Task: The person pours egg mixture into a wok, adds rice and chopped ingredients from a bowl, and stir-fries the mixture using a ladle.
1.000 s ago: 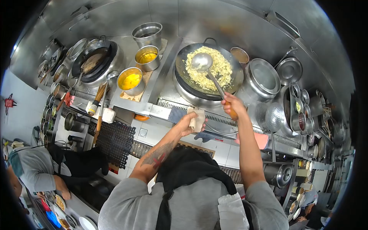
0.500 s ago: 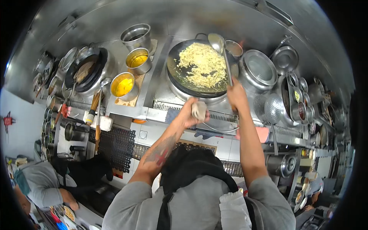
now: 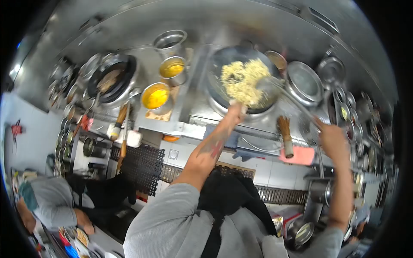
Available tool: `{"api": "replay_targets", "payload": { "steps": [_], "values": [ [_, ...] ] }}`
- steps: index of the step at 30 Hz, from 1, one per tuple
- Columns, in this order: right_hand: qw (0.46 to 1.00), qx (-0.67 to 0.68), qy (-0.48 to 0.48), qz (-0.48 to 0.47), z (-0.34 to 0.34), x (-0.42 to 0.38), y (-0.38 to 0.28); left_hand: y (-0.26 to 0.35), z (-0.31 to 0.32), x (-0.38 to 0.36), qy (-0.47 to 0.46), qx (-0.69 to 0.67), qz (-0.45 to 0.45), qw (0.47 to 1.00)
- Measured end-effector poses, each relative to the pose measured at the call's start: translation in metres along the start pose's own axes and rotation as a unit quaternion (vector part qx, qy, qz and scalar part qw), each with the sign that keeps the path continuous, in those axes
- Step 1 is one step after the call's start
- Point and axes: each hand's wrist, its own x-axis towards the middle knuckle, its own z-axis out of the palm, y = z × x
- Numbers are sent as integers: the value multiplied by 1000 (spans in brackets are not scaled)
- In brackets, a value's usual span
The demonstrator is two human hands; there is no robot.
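A black wok (image 3: 215, 81) holds loose, yellow fried rice (image 3: 245, 77), slightly blurred. My left hand (image 3: 237, 112) is closed at the wok's near rim; a pale bit, perhaps folded cloth, shows at its fingers. Off to the right, my right hand (image 3: 333, 139) grips the end of a long-handled ladle (image 3: 297, 103). The ladle reaches down leftward, its bowl among the rice at the wok's right side. Below the wok's right side, a bamboo brush (image 3: 285, 135) rests on the stove's front edge.
Left of the wok stand two metal pots of yellow liquid (image 3: 155, 99) (image 3: 173, 70) and a metal pot (image 3: 170, 43). A second wok (image 3: 112, 81) is farther left. A lidded pot (image 3: 304, 81) sits right. Blue cloth (image 3: 232, 139) hangs in front. Another person (image 3: 60, 202) is at lower left.
My right hand has swung right and toward me, drawing the ladle's bowl down into the rice. My left hand has gone from before the stove to the wok's rim. The view has shifted.
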Motion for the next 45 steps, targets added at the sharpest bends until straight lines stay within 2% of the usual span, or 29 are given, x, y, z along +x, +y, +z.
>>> {"api": "replay_targets", "payload": {
  "steps": [1,2,3,5,6,7,8,10,12,13,14,17,21,23,25,26,27,28,29,30,33,35,36,38,39,40,43,44,45],
  "values": [
    [998,51,2,25,-33,-22,15,9,4,-60,-43,-14,-11,999],
    [996,87,22,0,-71,-48,22,5,9,-100,2,-40,-20,999],
    [989,102,-68,77,-99,-60,28,7,21,-156,42,-30,-48,997],
    [944,90,-224,226,-149,-73,15,46,49,-256,-60,-68,-88,992],
    [946,88,-223,218,-137,-64,15,58,62,-251,-21,-101,-86,991],
    [980,85,-138,119,-107,-53,16,65,78,-235,20,-134,-89,987],
    [995,83,-51,21,-77,-43,11,63,80,-200,-10,-104,-82,991],
    [994,95,0,-61,-29,12,-28,22,57,-127,-62,-35,-40,997],
    [998,42,36,-42,47,57,-45,-30,23,-106,-51,-19,-2,998],
    [998,39,-17,38,41,59,-71,-43,8,-114,-84,-12,28,996],
    [997,41,37,51,49,49,-74,-73,-26,-85,-140,15,51,989],
    [996,74,24,53,-6,20,-52,-62,-19,-135,-26,27,125,991],
    [992,86,-79,43,-136,-13,-28,4,2,-108,-16,22,12,1000],
    [968,2,-199,150,-175,-24,-34,12,18,-156,5,-50,-28,998],
    [985,59,-145,73,-154,-34,-11,41,34,-215,-56,-1,-49,997],
    [993,50,-106,5,-128,-27,-8,51,50,-209,-24,-26,-80,996],
    [988,73,-124,61,-116,-9,-34,59,59,-193,-35,-42,-77,996],
    [997,50,-42,-44,-58,12,-17,61,66,-169,-37,-41,-66,996],
    [990,125,-59,-18,-19,40,-28,54,67,-143,-38,-40,-53,997],
    [995,77,-58,-1,23,64,-33,18,52,-116,-40,0,-25,999],
    [989,138,44,-5,109,74,-40,-31,20,-122,-4,51,25,998],
    [903,417,18,104,112,49,-55,-47,1,-132,-65,97,128,985],
    [903,417,22,96,93,43,-65,-62,-5,-120,-57,107,213,969],
    [702,691,31,170,36,13,-79,-67,12,-75,-20,36,204,978],
    [644,751,11,145,24,17,-68,-62,22,-58,8,-34,190,981],
    [494,862,-14,116,30,23,-57,-27,31,-68,-2,18,83,996],
    [39,985,-152,73,112,61,-36,-8,34,-36,-41,-22,7,999],
    [-14,980,-187,64,151,79,-41,-3,31,-44,-41,-20,6,999],
    [38,977,-195,77,192,103,-51,4,28,-53,-90,-41,-30,995]
  ]
}}
